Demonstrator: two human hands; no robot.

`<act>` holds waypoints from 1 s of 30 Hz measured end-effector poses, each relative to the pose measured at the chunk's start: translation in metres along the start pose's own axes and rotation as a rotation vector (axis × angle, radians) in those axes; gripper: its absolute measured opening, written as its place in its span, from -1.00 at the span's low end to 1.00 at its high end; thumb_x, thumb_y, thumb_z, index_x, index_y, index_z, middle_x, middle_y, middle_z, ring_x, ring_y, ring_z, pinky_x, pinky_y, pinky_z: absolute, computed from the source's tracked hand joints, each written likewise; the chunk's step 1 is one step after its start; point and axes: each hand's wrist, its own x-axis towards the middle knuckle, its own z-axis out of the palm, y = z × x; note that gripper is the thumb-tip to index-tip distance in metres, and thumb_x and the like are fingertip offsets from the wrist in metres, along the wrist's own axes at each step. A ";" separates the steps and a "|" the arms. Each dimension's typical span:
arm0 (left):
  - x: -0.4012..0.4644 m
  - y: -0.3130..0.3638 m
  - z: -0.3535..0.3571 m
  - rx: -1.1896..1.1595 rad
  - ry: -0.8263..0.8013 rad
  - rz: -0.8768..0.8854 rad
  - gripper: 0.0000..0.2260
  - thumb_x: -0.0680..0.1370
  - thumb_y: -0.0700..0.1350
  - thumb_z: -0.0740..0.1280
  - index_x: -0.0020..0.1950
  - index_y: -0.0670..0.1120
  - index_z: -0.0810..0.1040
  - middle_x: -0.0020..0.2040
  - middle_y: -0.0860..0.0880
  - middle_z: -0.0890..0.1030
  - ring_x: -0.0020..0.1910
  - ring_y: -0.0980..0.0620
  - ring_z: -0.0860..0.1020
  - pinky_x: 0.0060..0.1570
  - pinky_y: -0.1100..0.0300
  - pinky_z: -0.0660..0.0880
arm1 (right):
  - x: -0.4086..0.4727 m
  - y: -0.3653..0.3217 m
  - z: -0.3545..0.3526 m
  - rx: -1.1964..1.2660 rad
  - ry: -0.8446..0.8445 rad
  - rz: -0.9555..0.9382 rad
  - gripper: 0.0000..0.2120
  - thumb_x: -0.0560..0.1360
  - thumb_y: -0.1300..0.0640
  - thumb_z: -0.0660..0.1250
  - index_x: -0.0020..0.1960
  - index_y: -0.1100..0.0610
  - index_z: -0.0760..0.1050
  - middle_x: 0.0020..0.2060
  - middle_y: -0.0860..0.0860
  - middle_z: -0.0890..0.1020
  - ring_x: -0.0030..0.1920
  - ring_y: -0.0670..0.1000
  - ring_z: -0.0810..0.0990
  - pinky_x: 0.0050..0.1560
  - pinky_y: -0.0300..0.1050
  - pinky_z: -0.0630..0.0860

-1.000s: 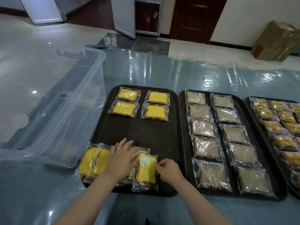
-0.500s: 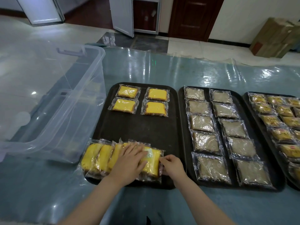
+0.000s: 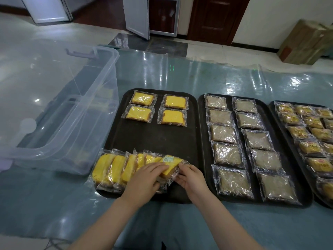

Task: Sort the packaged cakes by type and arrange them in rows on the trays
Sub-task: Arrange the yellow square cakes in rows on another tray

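**Operator:** I see the overlapped yellow cakes first: soft yellow slices with brown crusts in crinkly clear wrappers, leaning on one another like shingles along the near edge of the left tray. The top cake, at the row's right end, carries a small pale sachet under its film.

**Partner:** And the hands?

**Operator:** The left hand lies on the row, fingers fairly straight and pressing the top cake's wrapper. The right hand has curled fingers pinching that wrapper's right edge (the fingertips are partly hidden, so I can't tell how much film they hold).

**Partner:** The tray itself?

**Operator:** Dark, matte, a rounded rectangle with a low rim. Four flat yellow cakes sit two by two at its far end, and a broad bare band lies between them and the near row. The row's left end overhangs the rim.

**Partner:** Beyond it?

**Operator:** The middle tray sits just beside it on the right, with two columns of speckled grey-brown cakes. The right tray, cut by the frame edge, holds smaller golden cakes. A clear plastic bin stands left, near the tray's rim. Everything rests on glossy blue-green table film.
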 end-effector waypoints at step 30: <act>0.021 -0.066 -0.078 -0.817 0.140 -0.612 -0.71 0.68 0.01 0.16 0.39 0.08 0.45 0.21 0.12 0.58 0.23 0.12 0.52 0.22 0.11 0.48 | 0.022 -0.002 0.066 -0.511 -0.041 -0.226 -0.90 0.59 0.19 0.35 0.06 0.17 0.62 -0.15 0.15 0.68 -0.21 -0.05 0.62 -0.05 -0.08 0.65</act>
